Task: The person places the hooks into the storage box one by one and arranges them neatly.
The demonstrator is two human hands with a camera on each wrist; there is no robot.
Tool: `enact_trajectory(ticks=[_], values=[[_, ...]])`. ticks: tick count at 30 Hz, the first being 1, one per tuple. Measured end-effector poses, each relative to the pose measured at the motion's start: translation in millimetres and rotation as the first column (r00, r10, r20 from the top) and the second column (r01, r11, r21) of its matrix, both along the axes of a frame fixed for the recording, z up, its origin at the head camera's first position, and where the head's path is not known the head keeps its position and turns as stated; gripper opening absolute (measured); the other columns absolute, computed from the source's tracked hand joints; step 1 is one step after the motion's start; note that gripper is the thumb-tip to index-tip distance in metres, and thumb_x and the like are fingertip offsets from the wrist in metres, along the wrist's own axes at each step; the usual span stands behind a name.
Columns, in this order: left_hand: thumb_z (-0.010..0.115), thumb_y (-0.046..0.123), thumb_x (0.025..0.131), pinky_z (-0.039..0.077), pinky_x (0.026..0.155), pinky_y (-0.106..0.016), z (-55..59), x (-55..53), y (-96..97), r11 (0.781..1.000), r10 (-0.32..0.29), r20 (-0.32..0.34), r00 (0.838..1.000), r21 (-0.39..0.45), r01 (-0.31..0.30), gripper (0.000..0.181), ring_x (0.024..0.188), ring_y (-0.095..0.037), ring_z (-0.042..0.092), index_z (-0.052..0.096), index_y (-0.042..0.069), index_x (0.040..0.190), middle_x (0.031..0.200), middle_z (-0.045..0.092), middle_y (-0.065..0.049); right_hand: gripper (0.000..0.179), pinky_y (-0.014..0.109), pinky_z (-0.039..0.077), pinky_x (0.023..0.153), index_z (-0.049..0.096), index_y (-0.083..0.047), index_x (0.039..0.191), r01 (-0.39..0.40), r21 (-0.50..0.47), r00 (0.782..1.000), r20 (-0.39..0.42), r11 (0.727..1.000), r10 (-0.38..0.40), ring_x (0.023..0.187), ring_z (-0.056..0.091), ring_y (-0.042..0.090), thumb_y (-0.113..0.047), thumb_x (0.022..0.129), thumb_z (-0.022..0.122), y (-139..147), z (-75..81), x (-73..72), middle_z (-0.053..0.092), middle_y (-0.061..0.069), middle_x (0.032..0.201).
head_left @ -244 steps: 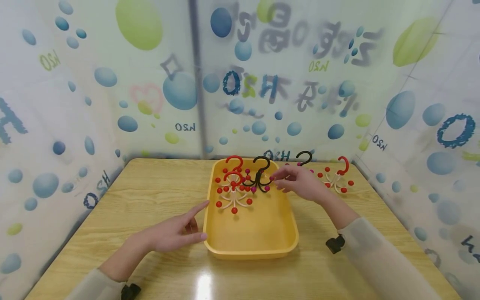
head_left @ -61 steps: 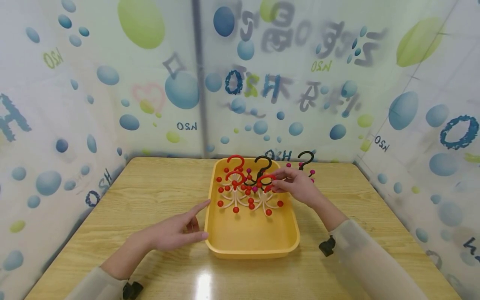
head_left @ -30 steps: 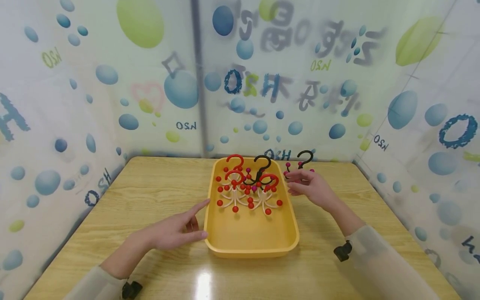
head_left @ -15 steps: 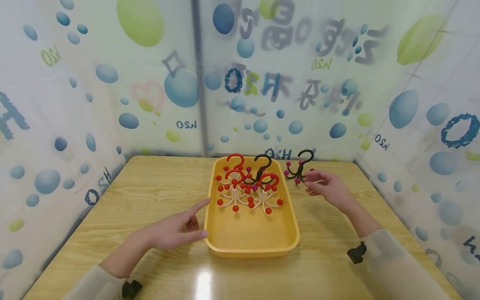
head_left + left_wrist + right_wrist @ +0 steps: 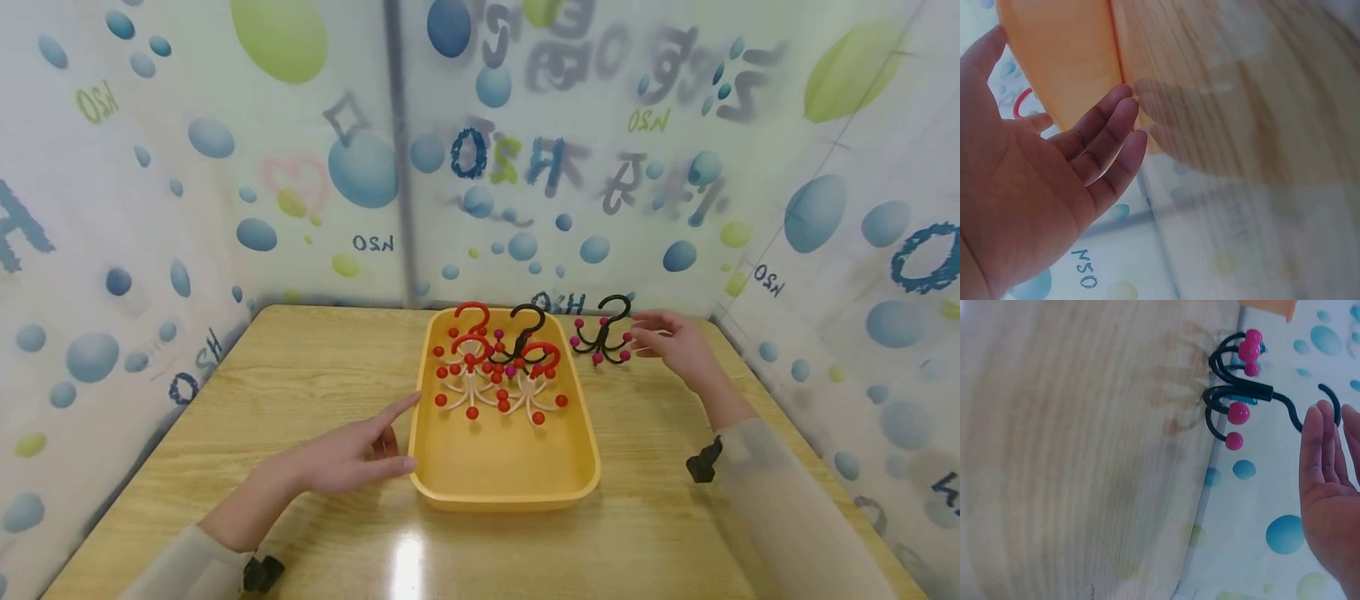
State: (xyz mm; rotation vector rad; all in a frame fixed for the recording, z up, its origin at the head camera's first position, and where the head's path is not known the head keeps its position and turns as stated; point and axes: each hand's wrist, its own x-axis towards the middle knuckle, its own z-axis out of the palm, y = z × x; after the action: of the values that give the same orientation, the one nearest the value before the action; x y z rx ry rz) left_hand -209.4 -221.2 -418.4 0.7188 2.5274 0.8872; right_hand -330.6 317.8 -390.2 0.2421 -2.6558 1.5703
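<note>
A yellow tray [image 5: 506, 467] sits on the table. My left hand [image 5: 348, 458] is at its left side, index finger and thumb at the rim; its lower fingers reach along the outer wall in the left wrist view. Inside are three white claw hangers with red hooks and red ball tips, one of them a front-right claw hanger [image 5: 531, 392], plus a black claw hanger [image 5: 520, 350]. Another black claw hanger [image 5: 602, 337], tipped with magenta balls, stands on the table right of the tray. Just right of its hook is my right hand [image 5: 678, 346], fingers nearly straight, overlapping the hook in the right wrist view.
The wooden table [image 5: 315, 358] ends at the back against a white wall covering [image 5: 315, 275] printed with blue and green bubbles. Similar panels rise at both sides. Black wrist cameras are strapped over both pale sleeves [image 5: 787, 492].
A red-hooked white claw hanger went from the table at right into the tray. My right hand then let go and moved right, to the standing black hanger. The left hand stayed at the rim.
</note>
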Motion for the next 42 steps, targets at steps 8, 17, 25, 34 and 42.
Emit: enact_trajectory(ticks=[8, 17, 25, 34, 42], values=[[0.067, 0.059, 0.106, 0.055, 0.086, -0.033, 2.4, -0.6, 1.0, 1.0, 0.004, 0.001, 1.0, -0.006, -0.004, 0.094, 0.098, -0.014, 0.064, 0.014, 0.031, 0.178, 0.108, 0.068, 0.002, 0.052, 0.023, 0.063, 0.089, 0.053, -0.002, 0.159, 0.08, -0.099, 0.996, -0.033, 0.992, -0.084, 0.099, 0.072, 0.003, -0.025, 0.113, 0.064, 4, 1.0, -27.6, 0.064, 0.008, 0.138], [0.068, 0.059, 0.105, 0.054, 0.086, -0.034, 5.4, -0.7, 2.0, 1.0, 0.01, 0.004, 1.0, -0.007, -0.01, 0.094, 0.098, -0.015, 0.063, 0.014, 0.031, 0.178, 0.109, 0.067, 0.001, 0.057, 0.025, 0.064, 0.09, 0.046, -0.007, 0.167, 0.044, -0.101, 0.999, -0.028, 0.994, -0.047, 0.095, 0.07, -0.001, -0.024, 0.114, 0.062, -10, 4.0, -45.7, 0.046, 0.028, 0.163], [0.068, 0.059, 0.106, 0.055, 0.088, -0.035, 4.8, -2.5, 1.7, 1.0, 0.001, -0.015, 1.0, -0.005, -0.001, 0.095, 0.099, -0.014, 0.064, 0.014, 0.03, 0.178, 0.109, 0.068, 0.002, 0.05, 0.023, 0.064, 0.087, 0.055, -0.003, 0.159, 0.078, -0.14, 0.996, -0.042, 0.987, -0.085, 0.092, 0.075, 0.005, -0.023, 0.114, 0.063, -22, 1.4, -49.2, 0.066, -0.005, 0.112], [0.067, 0.058, 0.106, 0.056, 0.09, -0.035, 0.4, -3.1, 0.4, 1.0, -0.013, -0.02, 1.0, 0.005, 0.013, 0.095, 0.1, -0.013, 0.065, 0.014, 0.028, 0.178, 0.109, 0.068, 0.002, 0.045, 0.021, 0.063, 0.079, 0.061, 0.001, 0.148, 0.113, -0.13, 0.99, -0.07, 0.985, -0.123, 0.078, 0.072, 0.001, -0.025, 0.112, 0.066, -23, -5.0, -38.3, 0.069, -0.014, 0.099], [0.067, 0.058, 0.106, 0.056, 0.091, -0.036, -0.1, -2.3, -1.1, 1.0, -0.007, -0.011, 1.0, 0.002, 0.007, 0.095, 0.101, -0.013, 0.065, 0.014, 0.029, 0.178, 0.109, 0.068, 0.002, 0.043, 0.017, 0.058, 0.073, 0.062, 0.001, 0.145, 0.129, -0.133, 0.985, -0.094, 0.983, -0.142, 0.077, 0.067, 0.002, -0.025, 0.111, 0.068, -7, -5.8, -11.9, 0.068, -0.021, 0.094]])
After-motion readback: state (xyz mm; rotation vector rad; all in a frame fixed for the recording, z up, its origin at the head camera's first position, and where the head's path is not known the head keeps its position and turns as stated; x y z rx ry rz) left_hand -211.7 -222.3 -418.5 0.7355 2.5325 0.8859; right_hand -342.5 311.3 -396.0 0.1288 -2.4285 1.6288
